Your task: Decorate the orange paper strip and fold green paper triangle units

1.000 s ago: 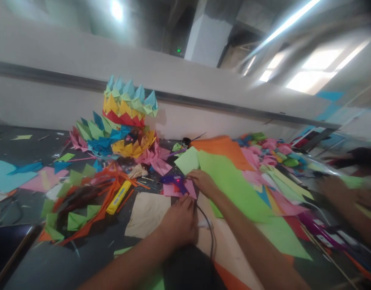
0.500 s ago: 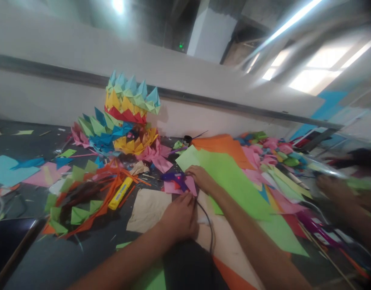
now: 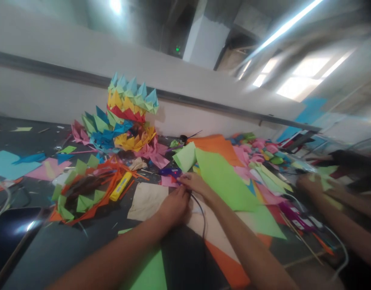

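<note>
My left hand and my right hand meet at the middle of the table, fingers closed and fingertips close together. What is between them is too small or hidden to make out. Just beyond lies a blue-purple glue gun with a small red light, over a piece of pink paper; the hands partly cover its handle. A dark cord curves out beside my fingers. Left of my left hand lies a beige paper piece. Bright green paper lies beyond my right forearm.
Folded-paper crowns are stacked at the back. An orange-and-green paper ring and a yellow narrow box lie left. At right, another person's hands hold light green paper near a purple glue gun.
My right hand has moved off the edge of the green paper and in against my left hand's fingertips. The view has shifted slightly; the other person's hands show more clearly.
</note>
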`<state>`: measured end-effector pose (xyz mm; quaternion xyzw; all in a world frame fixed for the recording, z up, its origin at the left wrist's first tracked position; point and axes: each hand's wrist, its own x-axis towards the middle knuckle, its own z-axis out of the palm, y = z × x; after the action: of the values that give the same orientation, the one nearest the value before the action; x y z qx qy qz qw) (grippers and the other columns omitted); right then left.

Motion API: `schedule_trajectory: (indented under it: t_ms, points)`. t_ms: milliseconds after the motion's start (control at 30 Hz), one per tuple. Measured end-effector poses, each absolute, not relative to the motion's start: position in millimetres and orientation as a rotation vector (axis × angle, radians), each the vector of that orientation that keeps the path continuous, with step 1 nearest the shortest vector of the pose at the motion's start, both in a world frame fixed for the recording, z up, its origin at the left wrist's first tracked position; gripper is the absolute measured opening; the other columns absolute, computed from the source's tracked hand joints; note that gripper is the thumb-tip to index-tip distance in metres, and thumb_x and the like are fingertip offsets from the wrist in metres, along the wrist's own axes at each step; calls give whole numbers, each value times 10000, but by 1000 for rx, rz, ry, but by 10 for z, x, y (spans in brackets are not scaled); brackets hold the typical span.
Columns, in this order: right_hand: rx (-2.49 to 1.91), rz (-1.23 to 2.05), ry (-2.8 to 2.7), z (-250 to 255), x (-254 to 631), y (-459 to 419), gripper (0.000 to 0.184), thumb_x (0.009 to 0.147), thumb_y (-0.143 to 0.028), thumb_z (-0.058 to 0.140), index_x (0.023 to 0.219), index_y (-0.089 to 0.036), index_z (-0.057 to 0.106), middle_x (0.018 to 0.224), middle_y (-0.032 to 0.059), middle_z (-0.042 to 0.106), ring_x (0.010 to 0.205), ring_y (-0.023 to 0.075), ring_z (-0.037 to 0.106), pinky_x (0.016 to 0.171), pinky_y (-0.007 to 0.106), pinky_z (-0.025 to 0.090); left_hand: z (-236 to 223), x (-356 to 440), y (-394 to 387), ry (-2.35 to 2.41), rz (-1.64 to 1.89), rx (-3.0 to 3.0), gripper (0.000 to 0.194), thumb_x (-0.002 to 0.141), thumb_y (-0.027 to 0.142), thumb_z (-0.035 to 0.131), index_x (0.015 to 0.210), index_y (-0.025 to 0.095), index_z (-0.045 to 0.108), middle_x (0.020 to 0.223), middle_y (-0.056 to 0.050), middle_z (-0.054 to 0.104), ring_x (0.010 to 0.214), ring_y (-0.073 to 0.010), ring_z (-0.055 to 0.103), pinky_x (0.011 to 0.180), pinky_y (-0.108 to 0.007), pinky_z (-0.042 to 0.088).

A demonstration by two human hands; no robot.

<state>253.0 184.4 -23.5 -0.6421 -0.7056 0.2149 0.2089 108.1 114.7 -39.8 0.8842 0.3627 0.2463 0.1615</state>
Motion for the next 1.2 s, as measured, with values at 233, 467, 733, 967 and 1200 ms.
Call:
schedule_trajectory:
  t_ms: [233,467,733,967,1200]
  points:
    - [-1882,496,-1916,-173,2374,1821,189,653,-340,682,612,-171,607,528,-28,568,525,130,523,500,214,327,-356,1034,1144,1005,860,2278,168,751,133,511,909,105,562,1064,-157,549,1016,-263,547,912,-414,446]
    - [-1779,184,-1641,93,2243,1409,300,828,-454,487,814,-165,564,699,38,608,612,163,542,582,255,386,-436,1098,1222,1085,1208,1709,264,886,281,429,1086,109,443,1028,-140,549,951,-220,562,826,-410,478]
    - [-1484,178,-1407,12,2121,926,326,822,-443,536,1004,-174,556,885,84,629,798,207,584,677,301,455,-486,1146,1220,657,1228,1486,291,832,238,513,1108,150,485,1062,-101,618,953,-191,610,822,-317,497]
    - [-1398,269,-1504,-19,2283,642,262,898,-404,402,1034,-205,503,958,70,592,887,186,566,775,303,460,-599,1157,1178,644,1200,1422,215,823,264,504,998,144,538,989,-95,636,928,-196,603,882,-359,452]
    - [-1419,124,-1627,103,2540,675,288,939,-335,305,965,-189,552,942,90,597,943,192,560,866,331,437,-590,1171,1152,694,1122,1368,420,834,424,506,1143,140,489,1075,-104,601,895,-185,591,868,-340,443]
